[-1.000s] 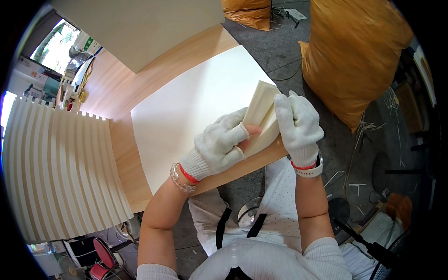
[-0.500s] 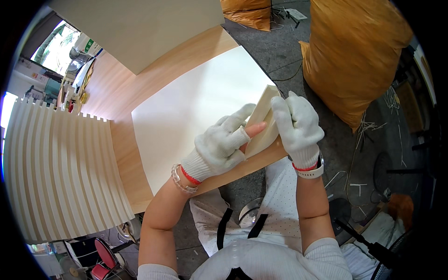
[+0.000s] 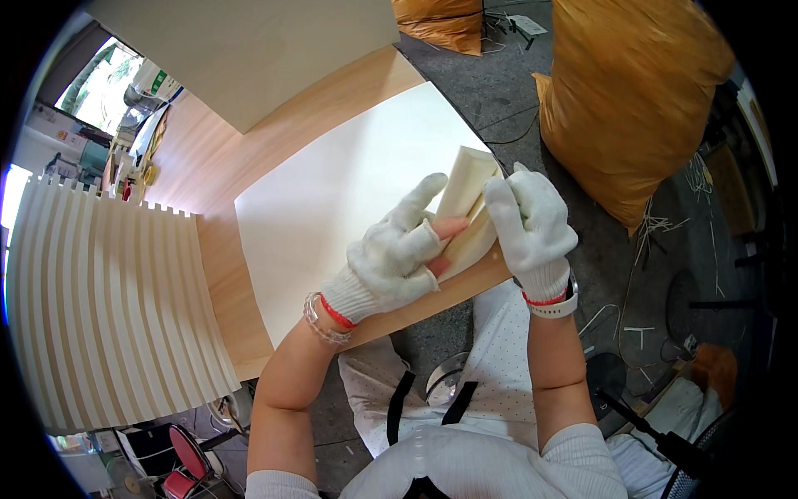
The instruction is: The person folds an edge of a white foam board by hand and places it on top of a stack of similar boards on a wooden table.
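Observation:
A folded cream strip (image 3: pixel 460 187), apparently stiff paper or thin card, stands tilted at the near right of a large white sheet (image 3: pixel 332 191). Both my hands wear white knitted gloves. My left hand (image 3: pixel 395 249) is at the strip's left side. Its bare thumb and forefinger tips are on the lower part of the fold, while a gloved finger stretches forward, apart from it. My right hand (image 3: pixel 528 216) curls closed around the strip's right edge. The curled fingers hide what they cover there.
The sheet lies on a wood-coloured table (image 3: pixel 220 258). A ridged cream stack (image 3: pixel 108 308) stands at the left, and a large pale board (image 3: pixel 249 50) at the back. Beyond the right edge, a big orange sack (image 3: pixel 636 100) rests on the grey floor.
The strip's upper end has tipped left and its fold now shows more openly. My left hand's gloved finger has moved slightly left, away from the strip. The right hand stays nearly in place.

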Demonstrator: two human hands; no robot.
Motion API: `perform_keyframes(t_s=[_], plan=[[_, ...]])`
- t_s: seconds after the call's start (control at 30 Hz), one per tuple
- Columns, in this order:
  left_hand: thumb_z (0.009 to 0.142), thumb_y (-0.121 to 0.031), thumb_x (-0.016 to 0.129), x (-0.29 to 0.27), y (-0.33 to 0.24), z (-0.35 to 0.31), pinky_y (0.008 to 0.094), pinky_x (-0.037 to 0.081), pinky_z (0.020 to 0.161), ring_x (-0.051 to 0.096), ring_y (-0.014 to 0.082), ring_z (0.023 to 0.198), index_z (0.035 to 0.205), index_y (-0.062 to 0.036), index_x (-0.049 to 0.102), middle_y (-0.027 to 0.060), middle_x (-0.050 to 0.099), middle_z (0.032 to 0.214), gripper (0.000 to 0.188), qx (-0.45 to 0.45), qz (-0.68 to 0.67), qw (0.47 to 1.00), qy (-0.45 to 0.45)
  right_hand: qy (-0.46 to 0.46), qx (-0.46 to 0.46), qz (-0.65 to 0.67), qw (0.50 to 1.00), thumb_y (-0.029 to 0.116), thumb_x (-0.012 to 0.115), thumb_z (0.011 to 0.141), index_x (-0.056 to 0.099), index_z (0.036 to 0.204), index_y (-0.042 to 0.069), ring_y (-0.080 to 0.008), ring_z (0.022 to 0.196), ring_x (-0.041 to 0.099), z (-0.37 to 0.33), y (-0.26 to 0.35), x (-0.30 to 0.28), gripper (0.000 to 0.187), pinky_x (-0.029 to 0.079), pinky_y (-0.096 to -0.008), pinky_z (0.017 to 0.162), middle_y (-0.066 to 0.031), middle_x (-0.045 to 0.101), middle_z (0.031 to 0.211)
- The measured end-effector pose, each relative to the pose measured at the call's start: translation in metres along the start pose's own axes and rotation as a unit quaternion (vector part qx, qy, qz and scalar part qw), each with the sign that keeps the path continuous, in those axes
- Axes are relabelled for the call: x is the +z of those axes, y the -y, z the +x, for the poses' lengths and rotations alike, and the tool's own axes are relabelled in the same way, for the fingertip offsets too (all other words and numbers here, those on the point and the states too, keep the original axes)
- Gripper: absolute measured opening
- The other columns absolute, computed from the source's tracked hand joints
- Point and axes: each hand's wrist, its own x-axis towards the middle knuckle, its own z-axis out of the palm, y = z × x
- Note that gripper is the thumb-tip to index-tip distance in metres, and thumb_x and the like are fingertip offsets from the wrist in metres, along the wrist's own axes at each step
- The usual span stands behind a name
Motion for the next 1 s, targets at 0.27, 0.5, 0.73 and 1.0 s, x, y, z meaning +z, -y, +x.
perform_keyframes(t_s=[0.27,0.5,0.73,1.0], plan=[[0.069,-0.004,0.077,0.003,0.010,0.004,0.0396,0.060,0.081,0.072,0.0354,0.097,0.115,-0.0077,0.067,0.0282,0.045,0.148,0.047,0.072,0.055,0.996,-0.006,-0.025,-0.035,-0.105,0.994,-0.002,0.064,0.091,0.067,0.110,-0.002,-0.0259,0.062,0.050,-0.004,0.000,0.007,0.020,0.047,-0.0407,0.065,-0.0080,0.048,0.073],[0.070,-0.005,0.082,0.005,0.006,0.000,0.0395,0.060,0.083,0.071,0.0357,0.099,0.111,-0.0079,0.066,0.0280,0.042,0.151,0.044,0.023,0.000,0.999,-0.033,-0.037,-0.024,-0.057,0.997,0.000,0.064,0.090,0.066,0.112,0.000,-0.0254,0.060,0.048,-0.004,-0.002,0.008,0.022,0.041,-0.0390,0.057,-0.0071,0.048,0.072],[0.068,-0.002,0.070,0.001,0.006,0.004,0.0389,0.060,0.083,0.071,0.0363,0.101,0.115,-0.0077,0.068,0.0268,0.048,0.148,0.047,0.090,0.115,0.989,-0.004,0.017,-0.023,-0.046,0.999,0.000,0.066,0.088,0.064,0.113,0.000,-0.0240,0.060,0.046,-0.001,-0.003,0.002,0.026,0.042,-0.0385,0.056,-0.0064,0.044,0.072],[0.071,0.001,0.085,0.002,-0.002,0.003,0.0372,0.056,0.091,0.068,0.0376,0.112,0.103,-0.0033,0.069,0.0280,0.041,0.155,0.036,-0.021,-0.008,1.000,-0.010,-0.042,-0.045,-0.110,0.992,-0.001,0.065,0.087,0.065,0.106,-0.002,-0.0244,0.061,0.047,0.003,0.005,0.006,0.019,0.044,-0.0387,0.059,-0.0068,0.043,0.070]])
